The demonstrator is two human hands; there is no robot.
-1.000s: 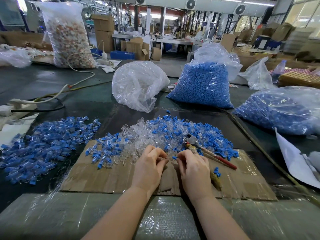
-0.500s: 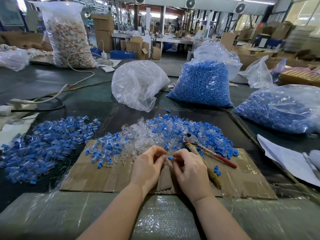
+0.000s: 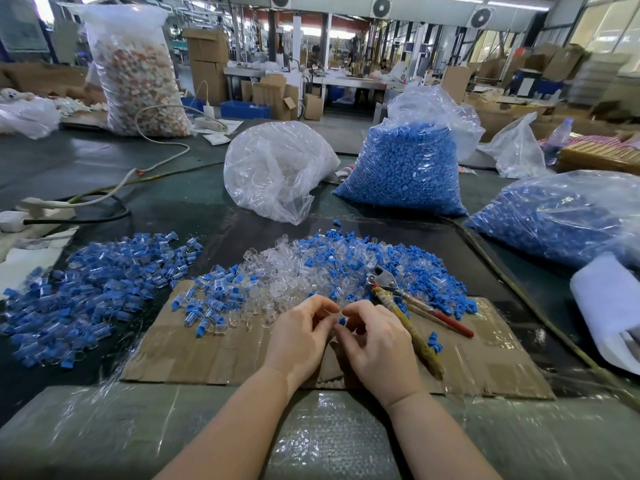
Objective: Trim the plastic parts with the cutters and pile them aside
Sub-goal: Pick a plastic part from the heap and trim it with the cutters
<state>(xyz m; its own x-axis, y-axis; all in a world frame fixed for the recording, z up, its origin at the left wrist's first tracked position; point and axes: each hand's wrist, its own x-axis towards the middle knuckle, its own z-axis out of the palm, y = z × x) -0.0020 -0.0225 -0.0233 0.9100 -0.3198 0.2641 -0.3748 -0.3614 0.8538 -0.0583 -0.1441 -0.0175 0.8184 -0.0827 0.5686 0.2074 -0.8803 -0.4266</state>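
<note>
my right hand (image 3: 375, 344) has slid in toward my left hand (image 3: 300, 336), both sets of fingers now pinching one small blue part (image 3: 342, 321) over the near cardboard (image 3: 194, 351), cutters (image 3: 408, 306) lying untouched just right, so no trim yet.

A sheet of cardboard (image 3: 214, 351) is laid flat on the dark table, and all places are given from it. Over its middle, the left hand (image 3: 300, 336) and the right hand (image 3: 375, 341) are brought together — a small blue part (image 3: 342, 321) is pinched between their fingertips. The cutters (image 3: 408, 306) are left lying on its right half, just beside the right hand, untouched. Its far edge is covered by a heap of clear and blue parts (image 3: 311, 268). Off its left edge, a separate pile of blue parts (image 3: 93, 285) is spread — bags of blue pieces (image 3: 405, 171) are stood beyond.
</note>
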